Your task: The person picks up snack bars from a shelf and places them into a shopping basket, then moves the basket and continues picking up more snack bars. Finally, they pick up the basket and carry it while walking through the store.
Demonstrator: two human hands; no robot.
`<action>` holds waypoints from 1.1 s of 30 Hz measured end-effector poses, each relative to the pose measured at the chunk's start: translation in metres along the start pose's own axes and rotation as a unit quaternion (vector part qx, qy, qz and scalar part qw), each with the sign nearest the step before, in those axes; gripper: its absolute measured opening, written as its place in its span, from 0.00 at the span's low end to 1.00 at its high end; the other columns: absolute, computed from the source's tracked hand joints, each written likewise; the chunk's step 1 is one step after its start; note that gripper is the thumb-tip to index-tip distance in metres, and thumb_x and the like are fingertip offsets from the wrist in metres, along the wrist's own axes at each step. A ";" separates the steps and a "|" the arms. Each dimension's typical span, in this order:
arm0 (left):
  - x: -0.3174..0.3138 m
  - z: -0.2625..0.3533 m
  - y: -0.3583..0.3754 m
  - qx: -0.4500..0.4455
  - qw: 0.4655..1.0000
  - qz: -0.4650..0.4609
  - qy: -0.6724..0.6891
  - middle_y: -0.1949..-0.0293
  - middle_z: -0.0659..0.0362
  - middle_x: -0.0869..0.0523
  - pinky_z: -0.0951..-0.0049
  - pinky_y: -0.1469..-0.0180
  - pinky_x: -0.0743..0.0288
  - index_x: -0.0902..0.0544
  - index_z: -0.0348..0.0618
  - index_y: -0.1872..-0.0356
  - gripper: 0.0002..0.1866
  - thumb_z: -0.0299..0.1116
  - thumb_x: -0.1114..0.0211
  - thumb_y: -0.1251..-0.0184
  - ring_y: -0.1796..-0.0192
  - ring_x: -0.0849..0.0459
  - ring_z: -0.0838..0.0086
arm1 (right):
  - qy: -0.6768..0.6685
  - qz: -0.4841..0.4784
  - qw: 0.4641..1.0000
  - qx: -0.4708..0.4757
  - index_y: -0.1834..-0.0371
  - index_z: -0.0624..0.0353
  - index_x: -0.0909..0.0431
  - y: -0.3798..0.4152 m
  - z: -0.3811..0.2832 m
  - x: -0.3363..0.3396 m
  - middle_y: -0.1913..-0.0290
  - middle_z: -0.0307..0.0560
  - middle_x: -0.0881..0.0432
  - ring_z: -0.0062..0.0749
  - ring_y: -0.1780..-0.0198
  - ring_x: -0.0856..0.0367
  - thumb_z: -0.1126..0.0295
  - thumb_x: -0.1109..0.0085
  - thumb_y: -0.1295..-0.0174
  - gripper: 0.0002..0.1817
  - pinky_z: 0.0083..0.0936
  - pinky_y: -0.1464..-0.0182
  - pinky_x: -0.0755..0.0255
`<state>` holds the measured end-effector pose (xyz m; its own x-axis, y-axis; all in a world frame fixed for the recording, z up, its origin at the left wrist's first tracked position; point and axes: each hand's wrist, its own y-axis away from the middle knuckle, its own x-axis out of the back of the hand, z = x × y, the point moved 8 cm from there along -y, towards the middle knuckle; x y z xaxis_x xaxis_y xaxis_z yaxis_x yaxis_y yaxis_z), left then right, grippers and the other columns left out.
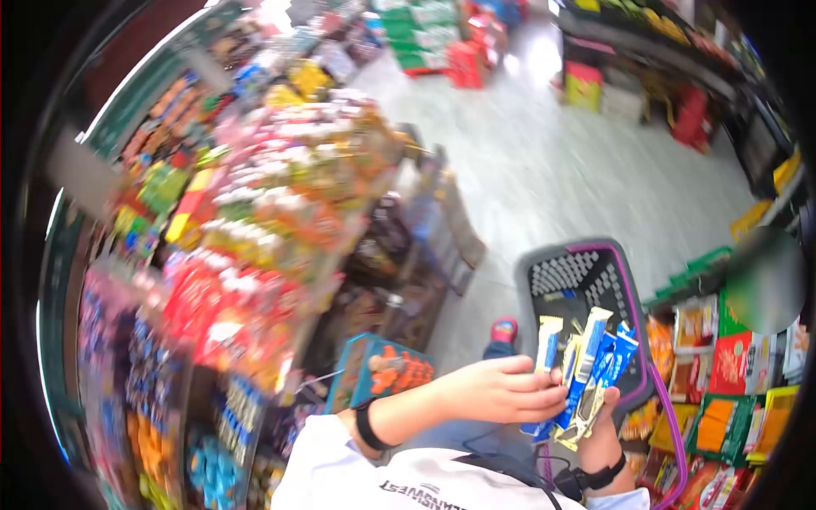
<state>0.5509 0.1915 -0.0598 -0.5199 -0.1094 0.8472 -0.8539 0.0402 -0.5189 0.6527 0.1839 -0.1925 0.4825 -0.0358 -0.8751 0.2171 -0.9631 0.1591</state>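
Both hands, left hand (501,389) and right hand (600,425), clamped fingers on blue-and-yellow foil snack packets (580,370) above the grey purple-rimmed plastic basket (571,276); open floor (578,170) lay beyond.

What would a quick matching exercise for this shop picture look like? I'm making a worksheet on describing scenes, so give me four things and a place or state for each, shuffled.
Things:
1. snack packets
2. shopping basket
3. left hand
4. right hand

Places or states:
A. on the floor ahead, dark with a purple rim
B. fanned out, blue and yellow, held between both hands
C. under the bundle, gripping it from below, dark band on the wrist
D. fingers laid across the front of the bundle

Pairs: 1-B, 2-A, 3-D, 4-C
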 end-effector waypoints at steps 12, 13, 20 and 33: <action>0.241 0.113 0.114 0.191 0.979 0.003 -0.075 0.48 0.59 0.27 0.75 0.54 0.28 0.23 0.47 0.61 0.12 0.32 0.42 0.50 0.53 0.25 0.71 | 0.103 -0.141 0.970 -0.166 0.41 0.61 0.37 0.041 0.128 -0.226 0.56 0.50 0.25 0.37 0.56 0.23 0.39 0.33 0.64 0.50 0.29 0.57 0.24; 0.251 0.123 0.131 0.208 0.973 0.008 -0.097 0.49 0.60 0.27 0.75 0.54 0.29 0.23 0.47 0.62 0.12 0.32 0.42 0.50 0.53 0.25 0.71 | 0.106 -0.150 0.965 -0.185 0.41 0.61 0.37 0.041 0.147 -0.240 0.56 0.51 0.25 0.37 0.56 0.23 0.39 0.33 0.63 0.50 0.29 0.57 0.24; 0.325 0.158 0.267 0.324 0.917 0.012 -0.232 0.53 0.64 0.25 0.81 0.65 0.34 0.22 0.52 0.71 0.04 0.34 0.40 0.50 0.60 0.27 0.81 | 0.108 -0.201 0.901 -0.368 0.41 0.65 0.38 0.013 0.304 -0.328 0.55 0.54 0.25 0.42 0.54 0.24 0.44 0.34 0.59 0.47 0.33 0.54 0.26; 0.350 0.224 0.616 0.785 0.359 0.497 0.091 0.68 0.62 0.21 0.78 0.67 0.28 0.24 0.41 0.61 0.09 0.30 0.38 0.41 0.68 0.22 0.75 | 0.007 -0.267 0.861 -0.433 0.37 0.67 0.46 -0.055 0.410 -0.385 0.50 0.60 0.32 0.56 0.48 0.26 0.50 0.36 0.52 0.45 0.50 0.45 0.30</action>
<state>-0.1522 -0.0441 -0.1085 -0.6644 -0.7437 0.0745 0.7463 -0.6547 0.1203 0.1068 0.1409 -0.0517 0.1258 0.3596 -0.9246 0.9595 -0.2809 0.0213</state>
